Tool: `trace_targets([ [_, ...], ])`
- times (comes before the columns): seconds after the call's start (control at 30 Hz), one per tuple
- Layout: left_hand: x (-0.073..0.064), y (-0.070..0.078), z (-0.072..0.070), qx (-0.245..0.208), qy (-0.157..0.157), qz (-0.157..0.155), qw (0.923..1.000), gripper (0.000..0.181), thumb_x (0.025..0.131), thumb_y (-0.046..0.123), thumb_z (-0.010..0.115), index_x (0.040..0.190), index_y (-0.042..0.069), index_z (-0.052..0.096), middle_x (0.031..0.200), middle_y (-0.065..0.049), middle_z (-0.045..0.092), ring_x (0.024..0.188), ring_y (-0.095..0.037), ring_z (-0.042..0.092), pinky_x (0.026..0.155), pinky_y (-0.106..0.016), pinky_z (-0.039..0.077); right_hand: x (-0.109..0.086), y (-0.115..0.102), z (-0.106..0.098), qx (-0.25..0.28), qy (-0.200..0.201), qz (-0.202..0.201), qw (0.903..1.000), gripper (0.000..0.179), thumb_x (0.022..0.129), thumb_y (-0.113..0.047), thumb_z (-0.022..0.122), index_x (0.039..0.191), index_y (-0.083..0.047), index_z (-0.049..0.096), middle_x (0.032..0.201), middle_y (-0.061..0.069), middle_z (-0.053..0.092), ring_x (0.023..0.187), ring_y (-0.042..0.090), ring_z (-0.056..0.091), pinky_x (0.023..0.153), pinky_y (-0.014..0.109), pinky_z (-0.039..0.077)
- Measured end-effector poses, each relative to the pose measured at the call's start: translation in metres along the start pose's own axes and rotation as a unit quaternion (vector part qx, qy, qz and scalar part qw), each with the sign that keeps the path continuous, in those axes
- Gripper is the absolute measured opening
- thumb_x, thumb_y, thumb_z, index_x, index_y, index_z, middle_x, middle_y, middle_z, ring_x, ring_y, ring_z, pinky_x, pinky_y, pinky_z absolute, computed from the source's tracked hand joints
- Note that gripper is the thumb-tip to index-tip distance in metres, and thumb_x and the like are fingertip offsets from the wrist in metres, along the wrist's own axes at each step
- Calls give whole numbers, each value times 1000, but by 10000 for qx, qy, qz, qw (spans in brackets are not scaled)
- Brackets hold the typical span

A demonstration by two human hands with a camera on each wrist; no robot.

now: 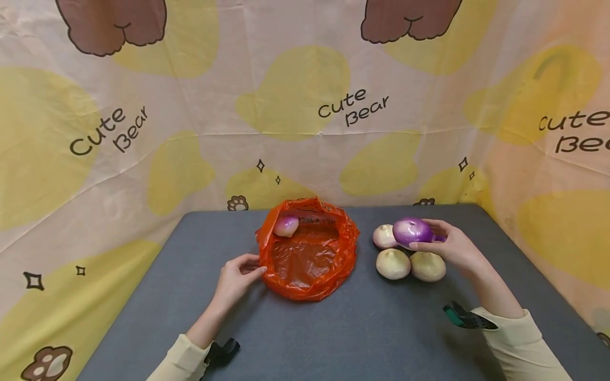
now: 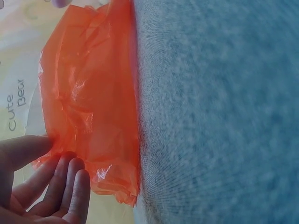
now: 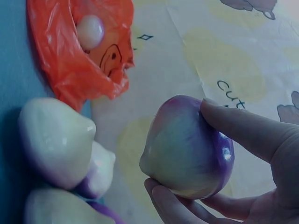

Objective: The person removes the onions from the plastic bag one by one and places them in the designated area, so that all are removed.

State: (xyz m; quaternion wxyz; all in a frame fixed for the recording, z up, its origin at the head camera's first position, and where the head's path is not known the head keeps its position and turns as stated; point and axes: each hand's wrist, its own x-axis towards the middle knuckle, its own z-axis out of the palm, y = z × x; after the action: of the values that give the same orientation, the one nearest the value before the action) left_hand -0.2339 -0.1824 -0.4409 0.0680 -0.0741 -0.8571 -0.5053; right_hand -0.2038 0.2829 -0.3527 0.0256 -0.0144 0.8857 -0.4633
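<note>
An orange plastic bag (image 1: 312,288) stands on the table with its mouth wide open, and one purple-and-white turnip (image 1: 286,226) shows inside at the back left. My left hand (image 1: 236,280) pinches the bag's left side between thumb and fingers. To the right, my right hand (image 1: 455,246) holds a glossy turnip (image 3: 187,149), thumb on one side and fingers on the other. It is above the table, over a group of several turnips (image 1: 393,264). Some of that group is partly hidden behind the held turnip and the hand.
The grey table (image 1: 305,338) ends at the back against a hanging cloth (image 1: 295,95) printed with bears and lettering. The cloth also rises along both sides. Dark wrist straps (image 1: 469,317) sit at the cuffs of the light sleeves.
</note>
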Motion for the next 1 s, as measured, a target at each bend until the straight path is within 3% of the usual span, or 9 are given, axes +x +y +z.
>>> trace_targets([
  [0.33, 0, 2, -1, -60, -40, 38, 10000, 24, 80, 16, 76, 102, 7, 70, 94, -9, 71, 80, -15, 68, 71, -18, 54, -9, 17, -17, -65, 51, 140, 9999, 81, 86, -36, 68, 144, 3, 27, 139, 32, 37, 123, 45, 38, 98, 58, 39],
  [1.0, 1, 0, 0, -139, -16, -15, 9999, 26, 80, 20, 77, 102, 8, 71, 95, -10, 71, 82, -17, 68, 75, -19, 55, -29, 57, -46, -597, 216, 668, 9957, 90, 88, -44, 63, 147, 6, 17, 142, 38, 25, 125, 55, 25, 91, 68, 34],
])
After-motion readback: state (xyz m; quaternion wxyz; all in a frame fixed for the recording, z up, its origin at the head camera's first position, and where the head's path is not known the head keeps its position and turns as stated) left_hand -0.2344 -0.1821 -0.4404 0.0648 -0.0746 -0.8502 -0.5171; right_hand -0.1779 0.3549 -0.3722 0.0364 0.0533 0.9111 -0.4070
